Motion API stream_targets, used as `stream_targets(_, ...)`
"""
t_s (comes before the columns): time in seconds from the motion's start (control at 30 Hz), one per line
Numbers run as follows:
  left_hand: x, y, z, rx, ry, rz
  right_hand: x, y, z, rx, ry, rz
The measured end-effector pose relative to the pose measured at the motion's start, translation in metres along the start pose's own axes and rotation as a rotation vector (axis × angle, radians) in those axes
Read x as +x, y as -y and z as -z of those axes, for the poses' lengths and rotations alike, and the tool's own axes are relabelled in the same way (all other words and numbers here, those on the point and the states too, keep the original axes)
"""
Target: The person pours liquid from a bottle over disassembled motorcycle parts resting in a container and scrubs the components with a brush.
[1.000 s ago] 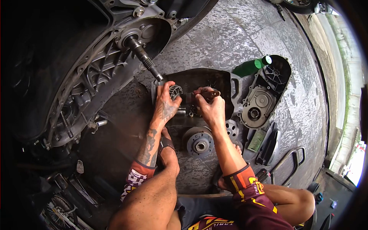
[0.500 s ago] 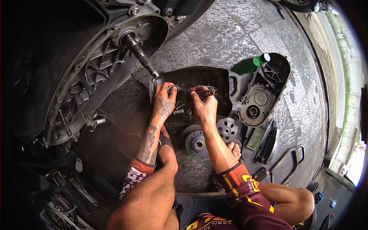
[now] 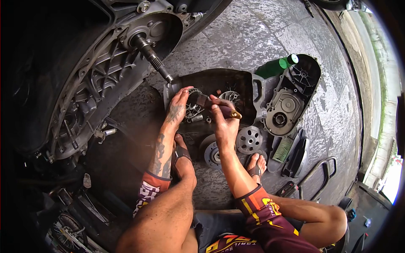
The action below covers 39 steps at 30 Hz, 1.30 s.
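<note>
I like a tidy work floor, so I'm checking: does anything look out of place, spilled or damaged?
The green bottle looks a little out of place: it slants, seemingly on its side, with its white cap at the edge of the long cover. I can't tell whether they touch. No clear spill or breakage shows.

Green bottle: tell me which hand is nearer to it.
Right. The right hand, holding a brush, is below and left of the green bottle in the picture; the left hand, at the toothed metal wheel, is farther left.

Brush point(image 3: 228, 111) over the tray point(image 3: 248, 96); cover point(image 3: 288, 102) right of the tray (bottle point(image 3: 271, 68) just beside the cover); disc point(image 3: 249, 145) before the tray
</note>
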<state>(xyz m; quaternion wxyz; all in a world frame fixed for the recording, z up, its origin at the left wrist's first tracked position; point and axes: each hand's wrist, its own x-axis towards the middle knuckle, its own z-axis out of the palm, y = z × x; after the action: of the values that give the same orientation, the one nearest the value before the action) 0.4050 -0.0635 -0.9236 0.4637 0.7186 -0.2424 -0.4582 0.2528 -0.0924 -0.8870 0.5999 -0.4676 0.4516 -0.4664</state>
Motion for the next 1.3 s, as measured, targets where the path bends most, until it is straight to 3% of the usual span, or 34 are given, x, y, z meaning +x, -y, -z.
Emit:
stream_targets(0.07,-0.002,-0.005,0.000,-0.073,0.037,0.025,0.001,0.006,0.004,-0.182,0.223,-0.124)
stream_targets(0.13,0.000,-0.002,-0.001,-0.081,0.062,0.026,0.017,0.029,0.002,-0.169,0.272,-0.268)
stream_targets(0.2,0.006,0.013,-0.003,-0.033,0.130,-0.013,0.029,0.053,-0.001,-0.464,0.317,-0.241)
stream_targets(0.23,0.011,0.026,-0.004,-0.043,0.117,-0.064,0.025,0.048,-0.004,-0.206,0.263,-0.157)
stream_targets(0.3,0.016,0.036,-0.007,-0.058,0.104,-0.114,0.022,0.040,0.001,-0.169,0.277,-0.194)
stream_targets(0.37,0.016,0.031,-0.005,0.043,0.060,0.056,0.015,0.031,0.010,-0.183,0.281,-0.281)
stream_targets(0.4,0.015,0.028,-0.005,0.042,0.055,0.054,0.016,0.031,0.016,-0.531,0.315,-0.110)
stream_targets(0.47,0.010,0.024,-0.009,0.048,0.018,-0.034,0.015,0.029,0.029,-0.552,0.299,-0.224)
stream_targets(0.53,0.010,0.023,-0.009,0.033,0.026,-0.028,0.012,0.035,0.025,-0.551,0.295,-0.177)
stream_targets(0.6,0.010,0.018,-0.006,-0.118,0.103,-0.032,0.011,0.040,0.016,-0.718,0.339,0.203)
stream_targets(0.63,0.007,0.012,-0.005,-0.274,0.143,0.011,0.014,0.034,0.016,-0.802,0.328,0.246)
stream_targets(0.67,0.007,0.010,-0.005,-0.273,0.140,0.008,0.017,0.027,0.017,-0.799,0.329,0.250)
stream_targets(0.73,0.010,0.015,-0.005,-0.569,0.176,0.034,0.024,0.024,0.018,-0.712,0.280,-0.044)
stream_targets(0.77,0.014,0.017,-0.003,-0.620,0.202,0.039,0.023,0.024,0.021,-0.701,0.259,-0.087)
stream_targets(0.9,0.016,0.021,-0.002,-0.553,0.163,-0.021,0.006,0.038,0.008,-0.392,0.267,0.008)
stream_targets(1.0,0.015,0.018,-0.001,-0.556,0.144,0.014,0.005,0.026,0.002,-0.503,0.382,-0.036)
stream_targets(1.03,0.015,0.017,0.000,-0.558,0.138,0.020,0.008,0.021,0.002,-0.780,0.437,-0.049)
stream_targets(1.07,0.014,0.016,0.000,-0.560,0.137,0.023,0.008,0.017,0.004,-0.774,0.440,-0.044)
stream_targets(1.17,0.012,0.017,-0.001,-0.560,0.123,0.037,0.009,0.025,-0.003,-0.475,0.303,-0.103)
stream_targets(1.3,0.012,0.015,-0.003,-0.569,0.112,0.055,0.007,0.005,-0.014,-0.505,0.234,0.014)
